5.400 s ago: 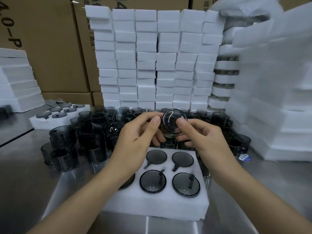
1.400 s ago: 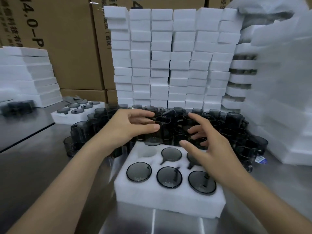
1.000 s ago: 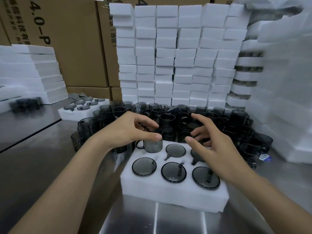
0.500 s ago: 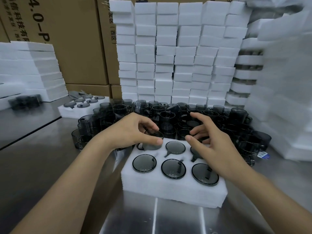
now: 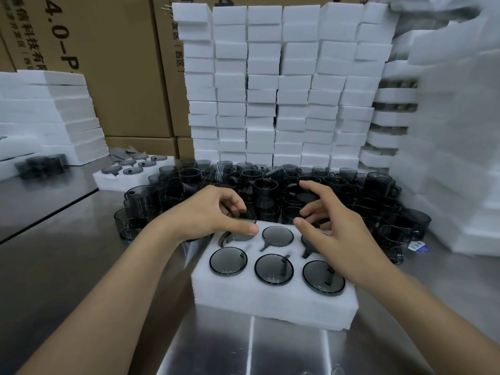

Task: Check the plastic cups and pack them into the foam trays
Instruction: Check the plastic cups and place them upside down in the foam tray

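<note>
Cups fill five pockets of the foam tray (image 5: 273, 304) as the left hand (image 5: 208, 215), pinching the sixth cup (image 5: 240, 224), should press it squarely home, handle slotted, while the right hand (image 5: 338, 234) hovers spread.

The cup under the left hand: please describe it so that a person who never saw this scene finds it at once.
Start at the white foam tray on the steel table, nearest the camera. Go to its far-left pocket, where the left hand grips a smoky grey cup from above. The other visible cups in the tray sit flush in their pockets; this one protrudes above the foam.
</note>
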A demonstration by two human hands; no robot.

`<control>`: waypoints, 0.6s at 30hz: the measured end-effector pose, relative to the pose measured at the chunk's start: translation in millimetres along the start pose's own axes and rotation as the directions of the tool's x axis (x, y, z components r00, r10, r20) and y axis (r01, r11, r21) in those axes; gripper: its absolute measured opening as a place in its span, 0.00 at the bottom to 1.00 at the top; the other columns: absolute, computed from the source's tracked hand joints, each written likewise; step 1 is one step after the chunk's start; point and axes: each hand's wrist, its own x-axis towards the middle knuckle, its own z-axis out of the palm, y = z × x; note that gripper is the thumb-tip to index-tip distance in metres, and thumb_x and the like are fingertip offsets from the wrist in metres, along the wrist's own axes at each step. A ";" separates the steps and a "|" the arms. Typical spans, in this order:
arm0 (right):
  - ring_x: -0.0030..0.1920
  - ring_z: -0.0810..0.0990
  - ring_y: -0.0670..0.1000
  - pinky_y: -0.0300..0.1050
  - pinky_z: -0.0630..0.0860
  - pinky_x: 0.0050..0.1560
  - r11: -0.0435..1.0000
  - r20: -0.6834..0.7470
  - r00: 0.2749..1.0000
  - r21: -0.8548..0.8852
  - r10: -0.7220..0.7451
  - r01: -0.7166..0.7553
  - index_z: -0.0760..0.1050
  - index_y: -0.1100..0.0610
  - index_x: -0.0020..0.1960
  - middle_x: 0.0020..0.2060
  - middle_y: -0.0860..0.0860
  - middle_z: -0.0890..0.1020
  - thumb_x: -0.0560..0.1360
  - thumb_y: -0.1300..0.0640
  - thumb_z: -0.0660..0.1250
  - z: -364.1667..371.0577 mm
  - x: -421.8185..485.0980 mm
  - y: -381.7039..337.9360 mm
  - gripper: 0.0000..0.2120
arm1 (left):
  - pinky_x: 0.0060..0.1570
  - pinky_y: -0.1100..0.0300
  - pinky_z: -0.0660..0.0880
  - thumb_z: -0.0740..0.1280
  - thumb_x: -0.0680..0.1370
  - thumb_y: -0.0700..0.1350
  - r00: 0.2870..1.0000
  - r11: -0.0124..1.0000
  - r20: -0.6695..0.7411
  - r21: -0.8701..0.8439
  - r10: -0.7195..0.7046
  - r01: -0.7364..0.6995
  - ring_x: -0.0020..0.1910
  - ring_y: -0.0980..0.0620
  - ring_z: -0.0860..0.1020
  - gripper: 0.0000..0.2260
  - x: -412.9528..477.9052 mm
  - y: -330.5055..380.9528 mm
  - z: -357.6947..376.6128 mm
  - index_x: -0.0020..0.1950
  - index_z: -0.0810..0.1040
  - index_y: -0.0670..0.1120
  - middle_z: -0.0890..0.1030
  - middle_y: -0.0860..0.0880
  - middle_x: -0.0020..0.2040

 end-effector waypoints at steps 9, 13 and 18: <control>0.56 0.81 0.43 0.28 0.74 0.54 1.000 0.005 1.000 0.007 0.005 -0.005 0.66 0.29 0.75 0.54 0.42 0.81 0.81 0.49 0.72 -0.5 -1.9 -2.6 0.28 | 0.58 0.59 0.76 0.83 0.62 0.68 0.993 0.981 0.087 0.183 -0.076 0.059 0.57 0.59 0.80 0.25 -3.4 0.6 -2.8 0.53 0.85 0.58 0.83 0.59 0.55; 0.56 0.81 0.43 0.28 0.73 0.55 1.000 0.002 1.000 0.014 0.009 -0.009 0.66 0.29 0.75 0.53 0.42 0.81 0.81 0.49 0.72 -0.2 -1.2 -3.0 0.28 | 0.66 0.53 0.75 0.76 0.68 0.71 0.998 0.956 0.048 0.292 -0.031 0.016 0.61 0.58 0.77 0.24 -7.3 11.7 3.5 0.58 0.83 0.60 0.79 0.57 0.59; 0.58 0.80 0.41 0.26 0.73 0.52 1.000 -0.003 1.000 -0.006 0.013 -0.013 0.65 0.27 0.74 0.54 0.40 0.81 0.81 0.46 0.71 -0.7 -2.1 -3.8 0.27 | 0.82 0.56 0.53 0.55 0.78 0.77 0.993 0.976 0.068 0.187 0.101 -0.112 0.83 0.65 0.55 0.36 -13.7 41.6 32.5 0.84 0.61 0.66 0.61 0.63 0.85</control>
